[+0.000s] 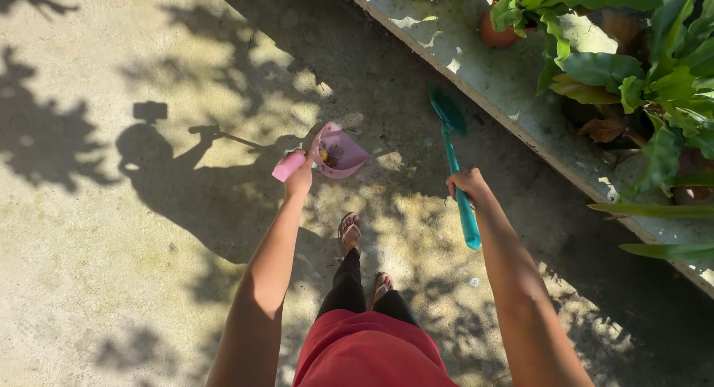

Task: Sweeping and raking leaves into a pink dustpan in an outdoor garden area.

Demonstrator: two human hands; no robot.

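Outdoors, the person stands on a concrete floor (89,231) dappled with leaf shadow, and the person's own shadow (160,168) falls on the left part of it. The left hand (300,180) is clenched around the handle of a pink dustpan (338,150), held out ahead of the body and above the ground; the pan's mouth faces up and away, and a little debris (a yellowish scrap among darker bits) lies inside it. Below and between the arms, two sandalled feet (349,231) show on the floor, one ahead of the other, with black leggings and a red garment (368,350) above them. The right hand (468,185) is closed around the shaft of a teal broom (457,171); its brush head points forward, towards the base of a raised concrete ledge (476,67), and the handle end sticks out behind the hand. Whether the bristles touch the ground cannot be told. Dustpan and broom are near one another but apart. Along the right edge, the ledge carries a terracotta pot (497,36) and broad-leaved green plants (654,75), with some brown dry leaves among them.
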